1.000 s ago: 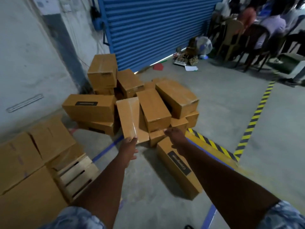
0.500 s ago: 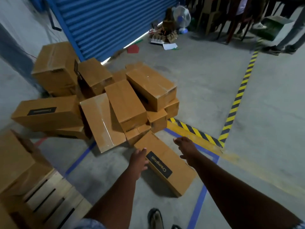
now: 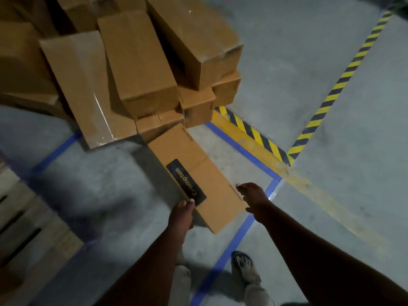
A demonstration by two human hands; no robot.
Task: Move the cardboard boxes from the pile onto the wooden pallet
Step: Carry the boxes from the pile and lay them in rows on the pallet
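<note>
A long cardboard box with a black label point(image 3: 205, 180) lies flat on the concrete floor in front of me, apart from the pile. My left hand point(image 3: 181, 214) touches its near left edge by the label, fingers over the top. My right hand point(image 3: 251, 197) reaches the box's near right edge with loose fingers, not clearly gripping. Behind it the pile of cardboard boxes point(image 3: 136, 60) leans in a heap. A corner of the wooden pallet point(image 3: 24, 219) shows at the lower left.
Blue floor tape point(image 3: 227, 252) runs under my feet and past the box. Yellow-black hazard stripes point(image 3: 331, 93) cross the floor at the right. My shoe point(image 3: 242, 265) stands on the concrete just behind the box.
I have stepped closer and looked down. Both hands dropped from the air above the floor box to its near end; the left now touches it.
</note>
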